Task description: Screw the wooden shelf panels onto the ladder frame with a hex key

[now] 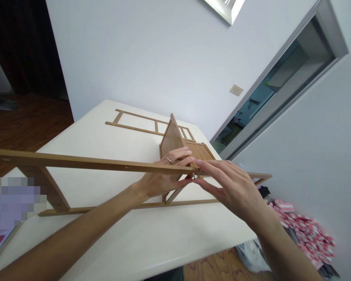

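A wooden ladder-like side frame [84, 162] stands on its long edge across the white table. Against it, a wooden shelf panel [173, 136] is set crosswise. My left hand [158, 185], with a ring on one finger, reaches through the frame and grips the joint where panel and upper rail meet. From the right, my right hand [235, 187] pinches a small bent metal hex key [196, 175] at that same joint. How far the key sits in the rail is hidden by my fingers. Just beyond lies another wooden panel [200, 150], partly covered by my hands.
A second ladder-like wooden frame [137, 115] lies flat at the back of the white table [111, 238]. A blurred-out purple item [14, 210] is at the left edge. Pink-and-white cloth [307, 230] and a plastic bag [251, 253] are beyond the table's right side.
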Tool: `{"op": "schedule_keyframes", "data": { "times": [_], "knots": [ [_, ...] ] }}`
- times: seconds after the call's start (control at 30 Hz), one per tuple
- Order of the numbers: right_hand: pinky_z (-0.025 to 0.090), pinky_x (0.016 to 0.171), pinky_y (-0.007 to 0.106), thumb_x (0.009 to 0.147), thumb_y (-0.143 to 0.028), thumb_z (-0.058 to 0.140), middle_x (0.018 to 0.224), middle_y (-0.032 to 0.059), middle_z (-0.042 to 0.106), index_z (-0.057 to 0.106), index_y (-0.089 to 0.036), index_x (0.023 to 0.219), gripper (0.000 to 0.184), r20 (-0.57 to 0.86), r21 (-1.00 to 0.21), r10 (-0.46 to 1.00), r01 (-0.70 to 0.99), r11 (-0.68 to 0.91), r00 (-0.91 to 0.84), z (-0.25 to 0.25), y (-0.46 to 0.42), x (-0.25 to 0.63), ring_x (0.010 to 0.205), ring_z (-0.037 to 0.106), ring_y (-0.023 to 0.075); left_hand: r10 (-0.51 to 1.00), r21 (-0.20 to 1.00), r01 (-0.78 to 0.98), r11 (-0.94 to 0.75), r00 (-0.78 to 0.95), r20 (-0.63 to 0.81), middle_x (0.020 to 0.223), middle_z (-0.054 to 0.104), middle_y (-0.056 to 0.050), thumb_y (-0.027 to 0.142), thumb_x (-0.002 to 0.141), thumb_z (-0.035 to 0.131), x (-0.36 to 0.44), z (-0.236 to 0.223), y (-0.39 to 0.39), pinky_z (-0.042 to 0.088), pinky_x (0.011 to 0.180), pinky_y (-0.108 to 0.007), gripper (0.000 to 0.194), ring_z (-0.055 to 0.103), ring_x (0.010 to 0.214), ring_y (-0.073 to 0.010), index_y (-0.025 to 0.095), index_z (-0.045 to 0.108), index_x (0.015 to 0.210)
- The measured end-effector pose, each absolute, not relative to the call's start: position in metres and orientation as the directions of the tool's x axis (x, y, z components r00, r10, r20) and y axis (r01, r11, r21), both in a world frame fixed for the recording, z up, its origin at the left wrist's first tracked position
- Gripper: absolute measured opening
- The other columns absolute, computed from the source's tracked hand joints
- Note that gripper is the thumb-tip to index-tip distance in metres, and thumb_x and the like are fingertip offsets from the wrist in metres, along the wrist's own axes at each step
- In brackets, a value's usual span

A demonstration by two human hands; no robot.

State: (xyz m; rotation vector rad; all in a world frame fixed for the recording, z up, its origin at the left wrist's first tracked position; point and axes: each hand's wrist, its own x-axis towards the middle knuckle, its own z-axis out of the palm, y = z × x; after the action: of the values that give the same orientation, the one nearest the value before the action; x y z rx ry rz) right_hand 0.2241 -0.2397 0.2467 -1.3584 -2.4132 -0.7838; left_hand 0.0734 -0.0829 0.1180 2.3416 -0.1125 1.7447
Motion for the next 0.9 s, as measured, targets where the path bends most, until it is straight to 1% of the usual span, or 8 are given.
{"op": "schedule_keyframes", "data": {
  "times": [0.1,0.17,0.23,0.3,0.43,0.6,0.73,0.9],
  "knots": [
    [0.062,0.083,0.034,0.104,-0.030,0.067,0.114,0.0078,0.080,0.052,-0.021,0.144,0.044,0.473,0.290,0.715,0.857,0.425,-0.515,0.242,-0.239,0.226,0.095,0.078,0.0212,0.105,0.167,-0.194,-0.967,0.298,0.949,0.139,0.061,-0.016,0.036,0.102,0.066,0.074,0.120,-0.089,0.058,0.116,-0.053,0.053,0.059,0.141,-0.0315,0.025,0.046,0.151],
    [0.062,0.082,0.034,0.104,-0.028,0.067,0.115,0.0082,0.080,0.051,-0.021,0.145,0.045,0.479,0.286,0.716,0.862,0.419,-0.507,0.240,-0.239,0.228,0.095,0.078,0.0215,0.175,0.244,-0.193,-0.950,0.319,0.932,0.140,0.061,-0.015,0.036,0.102,0.067,0.074,0.123,-0.095,0.058,0.116,-0.053,0.049,0.059,0.141,-0.0316,0.026,0.050,0.147],
    [0.063,0.083,0.034,0.104,-0.023,0.066,0.118,0.0083,0.080,0.051,-0.021,0.146,0.045,0.480,0.281,0.721,0.866,0.413,-0.500,0.238,-0.240,0.230,0.097,0.078,0.0215,0.256,0.331,-0.188,-0.925,0.337,0.906,0.140,0.061,-0.013,0.037,0.100,0.069,0.074,0.126,-0.100,0.058,0.115,-0.054,0.045,0.058,0.141,-0.0316,0.028,0.053,0.141],
    [0.063,0.085,0.035,0.104,-0.017,0.063,0.122,0.0077,0.079,0.051,-0.023,0.148,0.046,0.473,0.271,0.732,0.871,0.410,-0.491,0.236,-0.241,0.232,0.100,0.078,0.0212,0.304,0.382,-0.197,-0.903,0.334,0.892,0.139,0.061,-0.012,0.036,0.098,0.072,0.073,0.129,-0.103,0.057,0.116,-0.055,0.043,0.058,0.141,-0.0316,0.029,0.056,0.138],
    [0.063,0.087,0.034,0.105,-0.015,0.060,0.123,0.0073,0.079,0.049,-0.025,0.153,0.050,0.470,0.247,0.744,0.880,0.405,-0.475,0.234,-0.242,0.234,0.101,0.079,0.0204,0.306,0.396,-0.256,-0.882,0.330,0.893,0.140,0.062,-0.012,0.029,0.099,0.068,0.070,0.129,-0.102,0.053,0.120,-0.056,0.040,0.057,0.142,-0.0315,0.027,0.059,0.138],
    [0.064,0.087,0.033,0.104,-0.012,0.059,0.115,0.0070,0.081,0.043,-0.024,0.158,0.057,0.519,0.239,0.707,0.876,0.419,-0.480,0.230,-0.241,0.233,0.101,0.079,0.0195,0.283,0.394,-0.297,-0.870,0.352,0.892,0.142,0.064,-0.012,0.026,0.103,0.062,0.069,0.128,-0.097,0.053,0.120,-0.055,0.037,0.057,0.144,-0.0306,0.027,0.061,0.139],
    [0.063,0.088,0.032,0.103,-0.011,0.062,0.114,0.0089,0.081,0.046,-0.019,0.154,0.054,0.545,0.262,0.679,0.869,0.420,-0.493,0.228,-0.240,0.230,0.103,0.079,0.0204,0.283,0.402,-0.319,-0.858,0.360,0.889,0.143,0.064,-0.012,0.026,0.102,0.065,0.070,0.127,-0.094,0.055,0.119,-0.050,0.034,0.059,0.142,-0.0283,0.026,0.064,0.136],
    [0.063,0.087,0.031,0.103,-0.010,0.062,0.112,0.0086,0.081,0.046,-0.019,0.154,0.054,0.549,0.284,0.672,0.867,0.410,-0.497,0.229,-0.240,0.228,0.103,0.079,0.0206,0.299,0.421,-0.341,-0.840,0.355,0.886,0.141,0.064,-0.011,0.026,0.100,0.067,0.071,0.125,-0.093,0.055,0.119,-0.051,0.030,0.060,0.140,-0.0276,0.027,0.068,0.131]
  ]
}}
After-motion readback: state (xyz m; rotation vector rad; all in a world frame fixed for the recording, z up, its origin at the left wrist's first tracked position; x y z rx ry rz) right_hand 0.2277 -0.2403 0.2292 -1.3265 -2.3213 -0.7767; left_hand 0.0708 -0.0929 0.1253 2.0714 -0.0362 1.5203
